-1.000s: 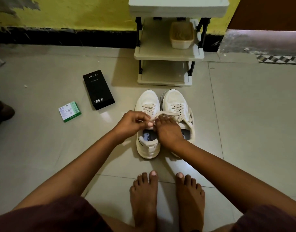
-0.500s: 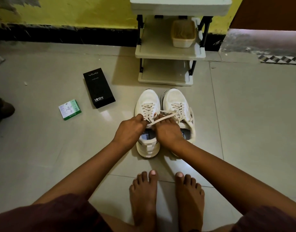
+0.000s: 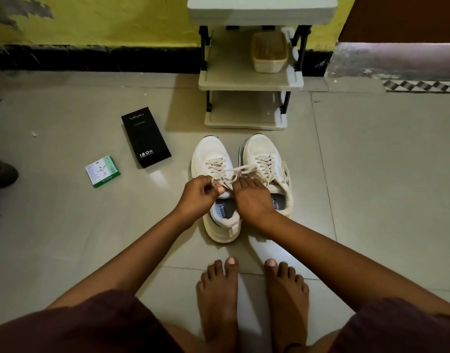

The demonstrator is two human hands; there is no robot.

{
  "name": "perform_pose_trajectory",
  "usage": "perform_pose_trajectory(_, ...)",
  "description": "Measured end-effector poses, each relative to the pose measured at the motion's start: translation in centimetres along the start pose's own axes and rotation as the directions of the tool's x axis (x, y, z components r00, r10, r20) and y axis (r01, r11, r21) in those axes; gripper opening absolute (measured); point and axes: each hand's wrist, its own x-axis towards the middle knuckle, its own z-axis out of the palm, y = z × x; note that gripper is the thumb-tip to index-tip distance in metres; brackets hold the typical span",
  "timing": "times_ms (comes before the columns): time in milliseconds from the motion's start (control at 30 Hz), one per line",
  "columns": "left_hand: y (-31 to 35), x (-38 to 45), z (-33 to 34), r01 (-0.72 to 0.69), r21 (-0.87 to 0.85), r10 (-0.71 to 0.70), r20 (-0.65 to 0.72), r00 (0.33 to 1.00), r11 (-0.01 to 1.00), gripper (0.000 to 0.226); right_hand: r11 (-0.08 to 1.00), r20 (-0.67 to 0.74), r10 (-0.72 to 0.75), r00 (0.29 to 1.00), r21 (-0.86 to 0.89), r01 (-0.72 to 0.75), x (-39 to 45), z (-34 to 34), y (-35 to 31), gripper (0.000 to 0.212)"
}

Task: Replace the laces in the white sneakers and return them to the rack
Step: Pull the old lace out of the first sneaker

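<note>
Far left edge, mid-height: a dark rounded shape (image 3: 1, 171), cut off by the frame; cannot identify it. Left of centre on the tiled floor (image 3: 66, 225): a small green-and-white box (image 3: 103, 171), print too small to read, and beside it a black box (image 3: 145, 137) marked "vivo" and "120W".

Centre: left hand (image 3: 199, 197), fingers curled, pinching a loop of the cream lace (image 3: 227, 174) above the tongue of the left sneaker (image 3: 215, 159). The hand covers the upper eyelets and part of the sneaker's opening; the insole print reads only in part.

Just right of it: right hand (image 3: 251, 197), back toward the camera, fingertips on the same lace. Its fingers are hidden from above; cannot tell whether it grips or only presses. It covers the inner side of the right sneaker (image 3: 263, 151). The two sneakers stand side by side, touching, toes toward the rack (image 3: 246, 81) at upper centre.

Rack: top tier cut off by the frame edge; a beige basket (image 3: 269, 53) on the middle shelf, contents dim.

Bottom: two bare feet (image 3: 218, 296); knees cut off at both corners.
</note>
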Motion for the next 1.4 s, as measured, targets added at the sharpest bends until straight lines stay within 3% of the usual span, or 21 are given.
perform_pose_trajectory(133,-0.4,-0.2,0.2,-0.063,0.034,0.068,-0.144,0.987,0.997,0.019,0.999,-0.003,0.035,0.999,0.016,-0.035,0.3,-0.1,-0.5,0.052)
perform_pose_trajectory(200,-1.1,-1.0,0.4,-0.027,0.048,0.036,-0.202,0.979,0.998,0.045,0.999,0.000,0.046,0.999,0.015,-0.046,0.3,0.0,-0.7,0.054)
perform_pose_trajectory(267,-2.0,-1.5,0.7,0.008,0.055,0.005,-0.238,0.971,0.998,0.056,0.999,-0.004,0.049,0.999,0.011,-0.049,0.1,0.0,-0.7,0.056)
perform_pose_trajectory(533,-1.8,-1.1,1.2,0.008,0.230,0.066,-0.312,0.948,0.973,0.037,0.999,-0.024,0.033,0.999,0.006,-0.033,0.3,0.3,-0.5,0.051)
perform_pose_trajectory(733,-1.9,-0.4,1.4,-0.028,0.335,0.123,-0.266,0.956,0.942,0.022,1.000,-0.029,0.024,0.999,-0.002,-0.024,0.3,0.2,-0.5,0.053)
perform_pose_trajectory(900,-2.1,-0.9,0.4,-0.119,0.306,0.199,-0.245,0.949,0.944,0.028,1.000,-0.033,0.020,0.999,0.000,-0.020,0.2,0.3,-0.3,0.052)
perform_pose_trajectory(1000,-1.9,-1.3,-0.6,-0.264,0.482,0.343,-0.083,0.936,0.836,0.025,1.000,-0.038,0.021,0.999,0.005,-0.021,0.3,0.5,-0.3,0.052)
perform_pose_trajectory(1100,-0.3,-0.6,-0.6,-0.280,0.736,0.269,0.137,0.953,0.616,0.028,1.000,-0.045,0.024,0.999,0.013,-0.023,0.4,0.4,-0.4,0.052)
perform_pose_trajectory(1167,0.5,-0.1,-0.3,-0.309,0.831,0.263,0.204,0.943,0.463,0.029,1.000,-0.046,0.022,0.999,0.017,-0.022,0.4,0.4,-0.4,0.052)
perform_pose_trajectory(1200,0.6,0.2,-0.3,-0.313,0.843,0.260,0.215,0.941,0.438,0.030,1.000,-0.052,0.022,0.998,0.017,-0.021,0.4,0.4,-0.4,0.051)
perform_pose_trajectory(1233,0.5,0.5,-0.3,-0.310,0.814,0.263,0.200,0.944,0.491,0.029,1.000,-0.058,0.023,0.998,0.013,-0.022,0.4,0.4,-0.3,0.050)
perform_pose_trajectory(1267,0.4,0.8,-0.5,-0.298,0.702,0.263,0.161,0.951,0.647,0.024,1.000,-0.059,0.024,0.998,0.010,-0.023,0.4,0.4,-0.4,0.050)
perform_pose_trajectory(1300,0.5,0.8,-0.7,-0.267,0.453,0.240,0.118,0.964,0.851,0.017,1.000,-0.053,0.025,0.998,0.009,-0.025,0.5,0.4,-0.4,0.049)
perform_pose_trajectory(1333,1.2,0.8,-1.1,-0.210,0.099,0.201,0.094,0.975,0.973,0.009,1.000,-0.046,0.027,0.999,0.011,-0.027,0.6,0.4,-0.4,0.049)
perform_pose_trajectory(1367,2.3,0.7,-1.5,-0.149,-0.215,0.172,0.091,0.981,0.965,0.004,1.000,-0.039,0.029,0.999,0.010,-0.028,0.8,0.4,-0.5,0.049)
perform_pose_trajectory(1400,3.5,0.7,-1.8,-0.113,-0.413,0.160,0.080,0.984,0.904,0.007,1.000,-0.037,0.031,0.999,0.006,-0.031,1.0,0.4,-0.5,0.049)
